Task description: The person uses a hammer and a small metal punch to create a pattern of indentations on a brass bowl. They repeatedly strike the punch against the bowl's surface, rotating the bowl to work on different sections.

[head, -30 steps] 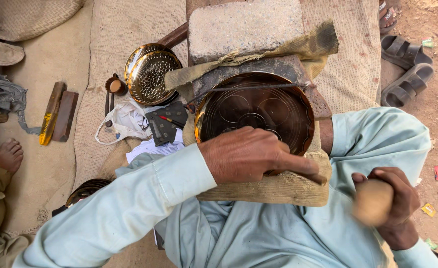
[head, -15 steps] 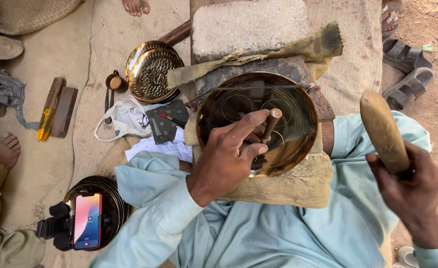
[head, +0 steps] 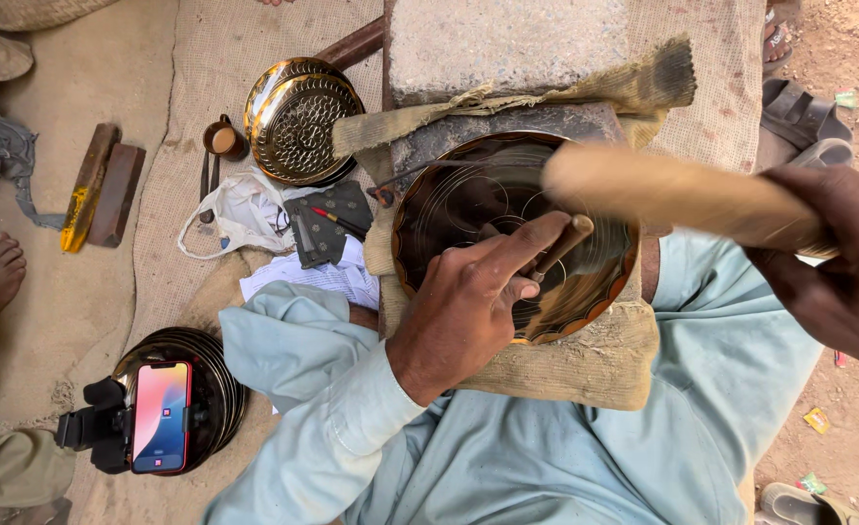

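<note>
Brass plate (head: 468,204) on padded block (head: 585,365)

Off to the side there's a finished engraved brass plate (head: 300,120) next to a little cup (head: 223,139), a phone on a mount (head: 161,416) over a stack of dark plates (head: 217,384), plus sandals (head: 801,119) on the dirt.

The left hand (head: 468,311) rests on a round shiny brass plate (head: 449,209) with line patterns and pinches a small metal punch (head: 560,248) in its fingers (head: 531,238). The right hand (head: 838,267) grips a blurry wooden mallet (head: 663,190) above the plate. The plate lies on a brown sack cloth (head: 585,365). A red phone (head: 160,416) sits on a stack of dark plates (head: 220,384).
</note>
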